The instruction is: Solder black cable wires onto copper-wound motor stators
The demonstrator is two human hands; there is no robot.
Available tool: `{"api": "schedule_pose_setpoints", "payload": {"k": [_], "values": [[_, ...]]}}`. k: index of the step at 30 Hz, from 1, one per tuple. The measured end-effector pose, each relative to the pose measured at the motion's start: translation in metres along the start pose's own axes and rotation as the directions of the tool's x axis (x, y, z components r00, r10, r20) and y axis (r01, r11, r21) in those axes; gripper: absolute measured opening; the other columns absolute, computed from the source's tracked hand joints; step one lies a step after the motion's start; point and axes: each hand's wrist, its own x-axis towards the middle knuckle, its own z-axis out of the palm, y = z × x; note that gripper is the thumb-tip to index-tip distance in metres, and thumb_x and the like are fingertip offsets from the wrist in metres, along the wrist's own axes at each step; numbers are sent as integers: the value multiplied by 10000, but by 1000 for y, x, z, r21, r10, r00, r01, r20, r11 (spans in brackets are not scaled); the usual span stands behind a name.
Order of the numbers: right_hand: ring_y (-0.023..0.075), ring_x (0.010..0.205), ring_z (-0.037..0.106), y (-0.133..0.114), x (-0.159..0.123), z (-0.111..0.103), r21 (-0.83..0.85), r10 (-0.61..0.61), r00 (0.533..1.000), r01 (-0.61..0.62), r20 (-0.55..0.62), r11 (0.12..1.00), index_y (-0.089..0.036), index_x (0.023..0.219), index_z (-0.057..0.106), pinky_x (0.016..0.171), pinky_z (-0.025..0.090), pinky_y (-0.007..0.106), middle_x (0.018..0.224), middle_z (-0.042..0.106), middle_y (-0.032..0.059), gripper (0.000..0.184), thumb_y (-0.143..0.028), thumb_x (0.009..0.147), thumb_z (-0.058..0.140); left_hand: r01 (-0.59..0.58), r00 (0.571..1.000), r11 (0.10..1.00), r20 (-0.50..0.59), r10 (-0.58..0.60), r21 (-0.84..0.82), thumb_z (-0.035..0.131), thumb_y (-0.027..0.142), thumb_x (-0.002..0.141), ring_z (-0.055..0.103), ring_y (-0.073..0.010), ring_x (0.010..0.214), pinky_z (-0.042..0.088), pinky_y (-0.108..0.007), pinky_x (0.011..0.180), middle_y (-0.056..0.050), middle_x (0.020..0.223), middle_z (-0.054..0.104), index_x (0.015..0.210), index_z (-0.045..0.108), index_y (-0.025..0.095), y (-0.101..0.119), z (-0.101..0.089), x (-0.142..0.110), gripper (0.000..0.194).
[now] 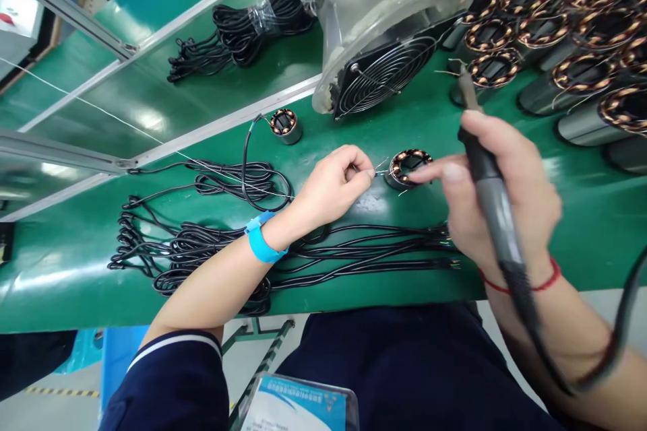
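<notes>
My left hand (340,183), with a blue wrist strap, pinches thin wires (380,172) just left of a motor stator (399,172) with copper windings. My right hand (498,195) is wrapped round a dark-handled soldering iron (488,182), its tip end pointing up and away from me. One right finger reaches out and touches or nearly touches the stator's rim. A second stator (287,126) stands farther left, with a black cable (246,148) running to its wires. Below my left hand lie several black cables (348,249) with stripped ends toward the right.
A fume extractor hood (364,27) with a fan grille hangs over the bench's far side. Several stators (581,40) stand packed at the upper right. A bundled black cable (253,23) lies beyond the metal rail (222,129). The soldering iron's cord (624,323) loops at my right.
</notes>
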Motion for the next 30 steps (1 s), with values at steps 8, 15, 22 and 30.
{"api": "schedule_pose_setpoints", "payload": {"k": [8, 15, 22, 30], "values": [[131, 535, 567, 14, -29, -18, 133, -183, 969, 206, -165, 970, -236, 1141, 688, 460, 429, 260, 720, 655, 26, 319, -244, 824, 657, 163, 985, 969, 89, -149, -184, 530, 117, 801, 434, -44, 523, 339, -186, 486, 53, 620, 501, 722, 502, 161, 7, 7, -3, 95], [179, 579, 615, 16, -36, -17, 206, -162, 985, 171, -62, 964, -255, 1102, 689, 484, 471, 294, 679, 624, 16, 311, -201, 810, 597, 277, 961, 916, 97, -260, -290, 491, 57, 805, 412, -29, 387, 301, -173, 388, 83, 510, 471, 717, 469, 180, 13, 12, -2, 153], [157, 602, 621, 18, -37, -16, 197, -191, 980, 199, -57, 960, -226, 1086, 694, 522, 481, 272, 704, 635, 23, 287, -188, 816, 603, 320, 947, 904, 92, -307, -283, 492, 71, 826, 388, -30, 325, 262, -179, 344, 88, 477, 469, 734, 463, 193, 13, 13, -2, 155], [151, 554, 590, 16, -35, -15, 185, -184, 981, 193, -64, 963, -246, 1085, 684, 476, 457, 272, 679, 631, 14, 267, -217, 834, 598, 335, 942, 903, 83, -324, -270, 486, 66, 829, 387, -35, 320, 266, -185, 345, 86, 468, 462, 725, 459, 192, 16, 14, -1, 165]]}}
